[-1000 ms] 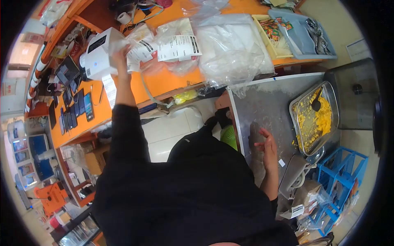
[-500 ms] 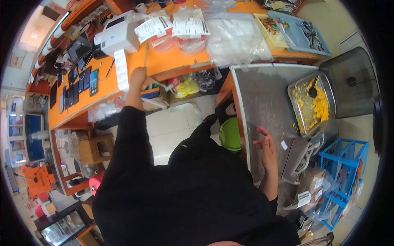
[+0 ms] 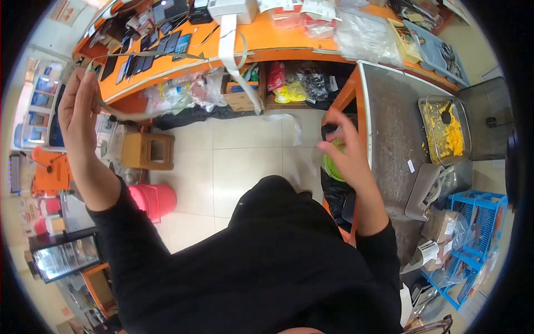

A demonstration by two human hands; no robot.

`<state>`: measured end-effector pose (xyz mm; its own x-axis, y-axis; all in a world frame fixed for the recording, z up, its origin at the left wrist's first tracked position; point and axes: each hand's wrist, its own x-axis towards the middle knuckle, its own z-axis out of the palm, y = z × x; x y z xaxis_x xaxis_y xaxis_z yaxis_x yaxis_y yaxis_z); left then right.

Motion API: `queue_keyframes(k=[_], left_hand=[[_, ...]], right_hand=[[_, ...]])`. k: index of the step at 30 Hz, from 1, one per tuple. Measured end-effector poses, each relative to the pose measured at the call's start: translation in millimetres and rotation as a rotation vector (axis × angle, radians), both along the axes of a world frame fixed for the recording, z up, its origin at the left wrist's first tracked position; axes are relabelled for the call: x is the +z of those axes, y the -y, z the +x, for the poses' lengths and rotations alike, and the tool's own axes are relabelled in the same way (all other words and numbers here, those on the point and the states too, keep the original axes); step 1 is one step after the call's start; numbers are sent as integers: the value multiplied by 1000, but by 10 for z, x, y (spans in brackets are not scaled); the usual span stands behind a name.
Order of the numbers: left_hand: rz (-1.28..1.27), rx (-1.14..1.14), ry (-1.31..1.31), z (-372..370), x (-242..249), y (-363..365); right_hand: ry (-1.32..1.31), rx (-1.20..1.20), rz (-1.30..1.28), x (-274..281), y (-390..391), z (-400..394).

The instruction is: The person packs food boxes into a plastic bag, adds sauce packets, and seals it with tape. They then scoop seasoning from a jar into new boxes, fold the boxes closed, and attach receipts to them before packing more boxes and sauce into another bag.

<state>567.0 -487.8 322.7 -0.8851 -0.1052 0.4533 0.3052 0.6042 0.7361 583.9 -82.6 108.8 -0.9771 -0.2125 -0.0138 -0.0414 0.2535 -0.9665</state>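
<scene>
At the far left, my left hand [image 3: 80, 114] is raised with its fingers pressed together on a long thin strip [image 3: 133, 54]. The strip loops from the fingertips toward the desk edge, and another length trails below the hand. White label paper [image 3: 227, 47] hangs from the white printer [image 3: 232, 6] over the desk's front edge, curling down toward the floor. My right hand [image 3: 349, 156] is over the gap beside the metal-topped table [image 3: 392, 122], thumb and fingers apart, nothing seen in it. Below it is a green bin [image 3: 334, 162].
Several phones [image 3: 181, 45] lie on the orange desk [image 3: 261, 42], near plastic bags [image 3: 364, 36]. A glass tray [image 3: 445, 131] of yellow food stands at right, near a blue rack [image 3: 473, 234]. A cardboard box [image 3: 147, 150] and pink bucket [image 3: 154, 201] are at left.
My left hand has moved from the desk out to the far left and up, drawing a strip with it. My right hand has moved forward off the metal table. The view has shifted.
</scene>
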Motion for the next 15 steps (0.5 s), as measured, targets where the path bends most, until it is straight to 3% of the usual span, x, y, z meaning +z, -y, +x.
queue_keyframes(k=[2, 3, 4, 5, 7, 9, 10, 11, 12, 13, 15], left_hand=[[-38, 8, 59, 420, 8, -280], [-85, -76, 148, 648, -55, -395], [-217, -341, 206, 745, -111, -313], [-279, -389, 289, 869, -154, -377], [-95, -426, 464, 1178, -400, -58], [264, -237, 326, 1652, -588, 500], [432, -283, 196, 1849, -676, 920], [588, -319, 53, 2109, -728, 1375], [854, -217, -57, 2481, -722, 1766], [921, -331, -148, 2795, -687, 2153], [1175, 556, -567, 3388, -543, 2378]], right_hand=[[-385, -32, 115, 400, 604, -54], [-513, 6, 90, 548, 953, -42], [-639, 39, 65, 638, 1317, 13], [-671, 137, -12, 647, 1692, 133], [-781, 319, -223, 486, 2474, 450], [-517, 660, -86, 342, 3110, 852], [-697, 636, -116, 143, 3476, 1078], [-533, 780, -123, -48, 3801, 1277], [-372, 939, -127, -140, 4119, 1471], [-233, 1000, -192, -74, 4351, 1669], [-54, 1189, -154, -8, 4867, 1945]])
